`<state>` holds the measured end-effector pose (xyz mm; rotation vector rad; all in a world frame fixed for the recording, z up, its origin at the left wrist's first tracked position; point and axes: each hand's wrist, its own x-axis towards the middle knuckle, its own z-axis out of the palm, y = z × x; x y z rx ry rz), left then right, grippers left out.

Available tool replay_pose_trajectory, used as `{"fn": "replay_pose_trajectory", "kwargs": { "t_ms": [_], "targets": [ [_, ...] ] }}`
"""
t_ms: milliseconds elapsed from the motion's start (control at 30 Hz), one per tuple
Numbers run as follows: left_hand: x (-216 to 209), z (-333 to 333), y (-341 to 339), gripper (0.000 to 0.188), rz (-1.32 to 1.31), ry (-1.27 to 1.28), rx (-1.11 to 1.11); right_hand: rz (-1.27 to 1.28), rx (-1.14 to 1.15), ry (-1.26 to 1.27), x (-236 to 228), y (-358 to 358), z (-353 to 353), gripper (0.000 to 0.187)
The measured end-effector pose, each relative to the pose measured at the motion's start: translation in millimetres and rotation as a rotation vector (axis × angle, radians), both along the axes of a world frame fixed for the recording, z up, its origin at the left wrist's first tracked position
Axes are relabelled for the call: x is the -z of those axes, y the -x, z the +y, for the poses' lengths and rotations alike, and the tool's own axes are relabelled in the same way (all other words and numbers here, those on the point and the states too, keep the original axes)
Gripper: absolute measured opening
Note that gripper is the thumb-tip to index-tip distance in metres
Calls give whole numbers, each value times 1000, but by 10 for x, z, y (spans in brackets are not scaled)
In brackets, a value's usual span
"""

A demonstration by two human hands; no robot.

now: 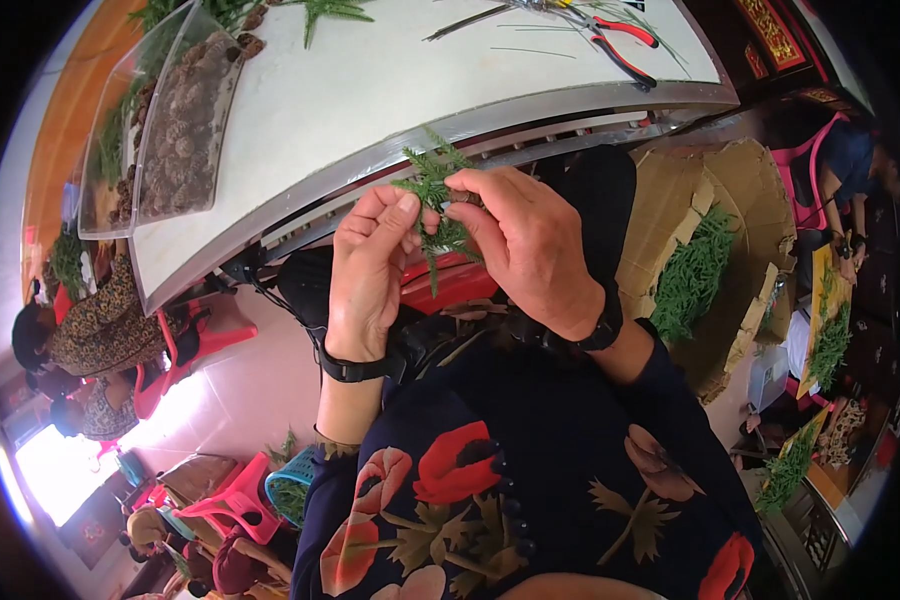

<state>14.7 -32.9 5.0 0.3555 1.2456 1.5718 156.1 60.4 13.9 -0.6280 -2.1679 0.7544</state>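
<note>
A green artificial pine sprig (436,168) is held above my lap, close to the table's near edge. My left hand (368,255) pinches it from the left between thumb and fingers. From the right, my right hand (538,248) grips it with thumb and forefinger. Something small and brownish shows between the right fingertips; it may be a pine cone, but I cannot tell. Needled branches stick out above and below the fingers, and the middle of the sprig is partly hidden by them.
On the white table (370,90) stands a clear bin of pine cones (182,150) at left. Red-handled pliers (625,50) and thin wires lie at far right. A cardboard box (660,190) of green sprigs (695,275) stands at my right. Other people sit around on pink stools (240,500).
</note>
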Motion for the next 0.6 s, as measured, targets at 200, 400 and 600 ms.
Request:
{"fn": "replay_pose_trajectory", "kwargs": {
  "t_ms": [200, 400, 600],
  "targets": [
    [-88, 18, -3, 16, -196, -4, -49, 21, -11, 26, -12, -46, 18, 21],
    [-32, 10, 44, 14, -193, -69, -16, 32, 2, 96, -94, -134, 1, 19],
    [25, -30, 185, 15, -185, -67, -42, 106, 34, 134, -105, -216, 18, 22]
  ]
}}
